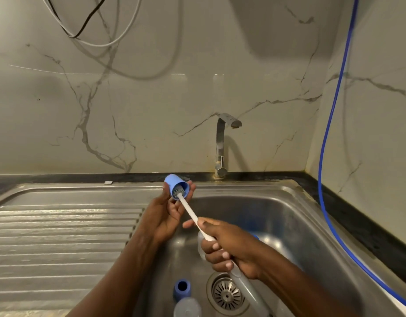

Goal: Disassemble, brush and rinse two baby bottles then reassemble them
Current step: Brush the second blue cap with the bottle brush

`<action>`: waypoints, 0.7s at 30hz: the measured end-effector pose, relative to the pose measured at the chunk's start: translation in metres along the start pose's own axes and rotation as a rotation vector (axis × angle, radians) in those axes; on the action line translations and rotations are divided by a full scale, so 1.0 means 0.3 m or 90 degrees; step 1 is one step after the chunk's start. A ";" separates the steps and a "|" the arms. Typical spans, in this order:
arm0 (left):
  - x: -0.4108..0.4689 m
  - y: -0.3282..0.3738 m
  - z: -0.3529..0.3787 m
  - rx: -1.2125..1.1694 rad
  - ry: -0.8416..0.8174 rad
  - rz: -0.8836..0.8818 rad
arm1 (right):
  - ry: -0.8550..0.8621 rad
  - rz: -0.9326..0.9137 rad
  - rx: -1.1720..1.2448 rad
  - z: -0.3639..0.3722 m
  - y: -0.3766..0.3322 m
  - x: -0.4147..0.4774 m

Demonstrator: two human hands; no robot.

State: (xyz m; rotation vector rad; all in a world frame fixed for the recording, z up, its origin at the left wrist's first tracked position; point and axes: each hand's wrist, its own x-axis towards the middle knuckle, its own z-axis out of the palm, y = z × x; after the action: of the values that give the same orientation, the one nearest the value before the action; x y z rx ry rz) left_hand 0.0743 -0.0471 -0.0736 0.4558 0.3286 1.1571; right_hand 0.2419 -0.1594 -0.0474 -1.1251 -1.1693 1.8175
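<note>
Left hand [167,216] pinches a blue bottle cap [171,181] between thumb and fingers, above the steel sink [289,213]. Right hand [229,248] is closed round the white bottle brush [190,211]; its bristles are half hidden inside the cap. In the basin lie a blue screw ring [182,288], one clear bottle [187,307] cut off by the frame edge, and a second bottle [250,291] largely hidden under the right hand.

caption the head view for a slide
Left hand holds a blue cap; right hand holds a white brush inside it, above the sink.
</note>
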 end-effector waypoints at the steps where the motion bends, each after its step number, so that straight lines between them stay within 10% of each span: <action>1: -0.010 0.006 0.007 -0.012 -0.030 -0.005 | -0.035 0.007 0.038 -0.002 -0.013 -0.007; 4: 0.003 -0.019 0.000 0.128 0.067 -0.005 | 0.034 -0.007 -0.089 -0.006 -0.007 -0.003; 8: 0.025 -0.041 -0.020 0.327 0.207 0.042 | 0.303 -0.125 -0.698 -0.038 0.048 0.033; 12: 0.017 -0.038 -0.015 0.298 0.194 -0.013 | 0.326 -0.138 -0.792 -0.044 0.076 0.034; 18: -0.005 -0.007 -0.006 0.101 0.152 0.005 | 0.034 0.058 -0.069 -0.024 0.020 0.002; 21: -0.010 0.002 0.009 0.049 0.119 0.048 | -0.018 0.068 -0.014 -0.026 -0.010 -0.008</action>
State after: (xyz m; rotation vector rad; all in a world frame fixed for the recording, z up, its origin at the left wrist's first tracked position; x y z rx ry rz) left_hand 0.0739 -0.0501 -0.0709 0.4309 0.5230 1.2664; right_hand 0.2503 -0.1578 -0.0456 -1.1974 -1.1674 1.9115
